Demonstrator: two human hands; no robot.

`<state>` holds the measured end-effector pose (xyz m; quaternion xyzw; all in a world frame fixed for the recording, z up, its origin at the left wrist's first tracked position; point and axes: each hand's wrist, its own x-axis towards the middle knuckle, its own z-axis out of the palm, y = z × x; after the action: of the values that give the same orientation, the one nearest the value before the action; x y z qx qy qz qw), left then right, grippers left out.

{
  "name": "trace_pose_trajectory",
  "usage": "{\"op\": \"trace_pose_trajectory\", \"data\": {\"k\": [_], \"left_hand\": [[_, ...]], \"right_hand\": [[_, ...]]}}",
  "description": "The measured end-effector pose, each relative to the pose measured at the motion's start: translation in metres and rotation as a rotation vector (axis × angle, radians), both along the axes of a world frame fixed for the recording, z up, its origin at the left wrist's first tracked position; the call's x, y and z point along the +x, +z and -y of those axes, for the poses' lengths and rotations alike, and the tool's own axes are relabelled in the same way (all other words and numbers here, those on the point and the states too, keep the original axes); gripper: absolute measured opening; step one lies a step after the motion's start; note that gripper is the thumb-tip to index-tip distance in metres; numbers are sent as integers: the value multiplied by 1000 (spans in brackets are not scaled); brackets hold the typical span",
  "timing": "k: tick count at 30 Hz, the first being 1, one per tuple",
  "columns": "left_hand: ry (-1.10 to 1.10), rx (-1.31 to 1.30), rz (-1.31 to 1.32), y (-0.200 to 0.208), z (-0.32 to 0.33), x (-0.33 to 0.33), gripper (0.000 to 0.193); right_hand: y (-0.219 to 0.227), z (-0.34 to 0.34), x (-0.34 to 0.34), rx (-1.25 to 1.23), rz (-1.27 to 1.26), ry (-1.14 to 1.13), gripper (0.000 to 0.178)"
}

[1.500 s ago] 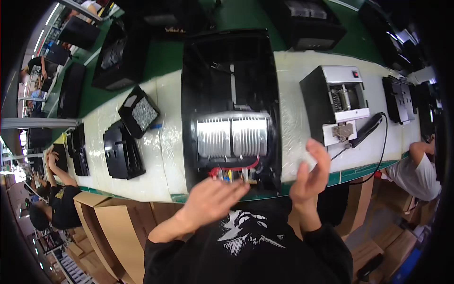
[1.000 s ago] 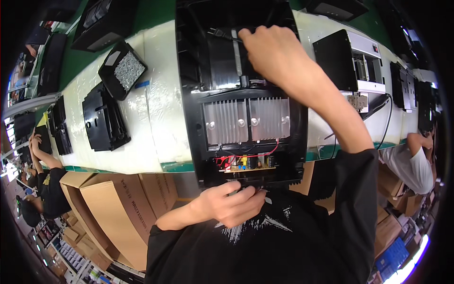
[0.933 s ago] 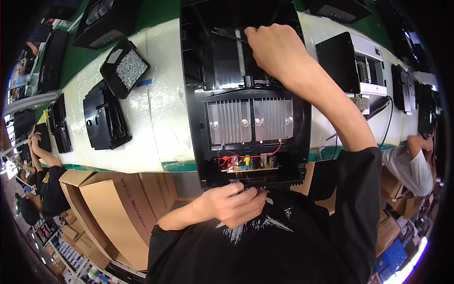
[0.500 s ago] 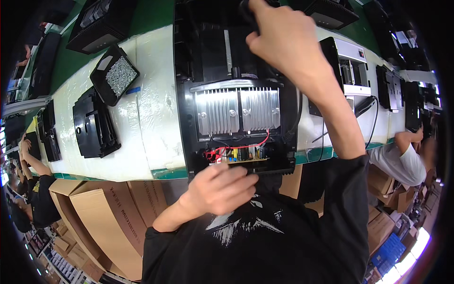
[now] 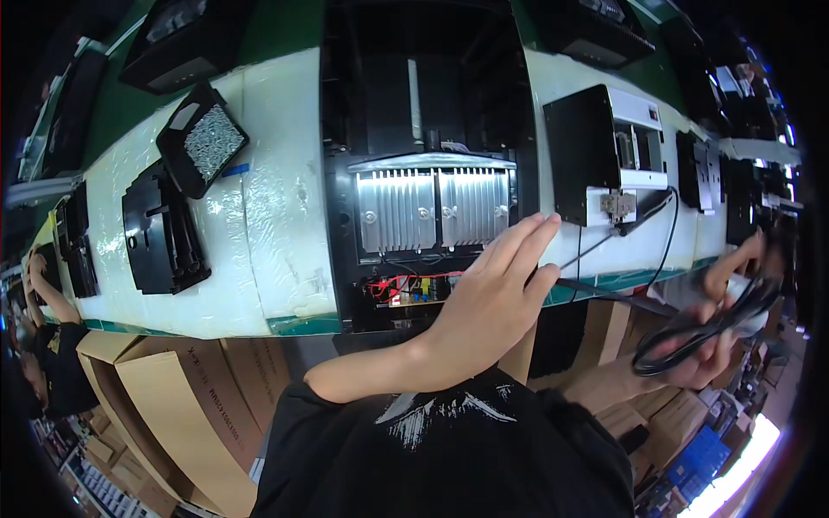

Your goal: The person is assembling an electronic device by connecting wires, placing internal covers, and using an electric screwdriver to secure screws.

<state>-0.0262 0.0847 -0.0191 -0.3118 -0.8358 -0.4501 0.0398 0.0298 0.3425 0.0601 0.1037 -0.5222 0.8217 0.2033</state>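
Note:
In front of me lies a black equipment case [image 5: 341, 250] with two finned metal heat sinks [image 5: 395, 211] and a circuit board [image 5: 423, 289] with red wires near its front edge. My left hand [image 5: 496, 298] reaches across the case's front right corner, covering part of the board. Its fingers are stretched out and nothing shows in them. Out to the right, past the table edge, my right hand [image 5: 691, 367] is closed on a bundled black cable [image 5: 669, 341]. Motion blurs that hand. A dark strand runs from near the case's right side toward the bundle.
A black tray of screws [image 5: 211, 142] and black plastic parts [image 5: 164, 233] sit at left. At right stands a black-and-white unit [image 5: 583, 138] with a metal clamp-like piece [image 5: 617, 205]. A cardboard box [image 5: 181, 406] is below the table. Other people work on both sides.
My right hand has left the case's far part and swung down to the right, now with the cable bundle. My left hand has moved right and its fingers have straightened.

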Motion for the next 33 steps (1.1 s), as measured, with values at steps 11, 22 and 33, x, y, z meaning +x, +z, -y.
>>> {"op": "trace_pose_trajectory", "data": {"k": [11,22,33], "left_hand": [[-61,8,282,19,17,7,38],[-78,886,921,19,48,9,39],[-33,909,1025,16,46,2,44]], "right_hand": [[-120,104,98,-310,1426,-290,36],[-64,91,35,1262,333,-454,12],[-63,120,23,951,667,138,31]]}}
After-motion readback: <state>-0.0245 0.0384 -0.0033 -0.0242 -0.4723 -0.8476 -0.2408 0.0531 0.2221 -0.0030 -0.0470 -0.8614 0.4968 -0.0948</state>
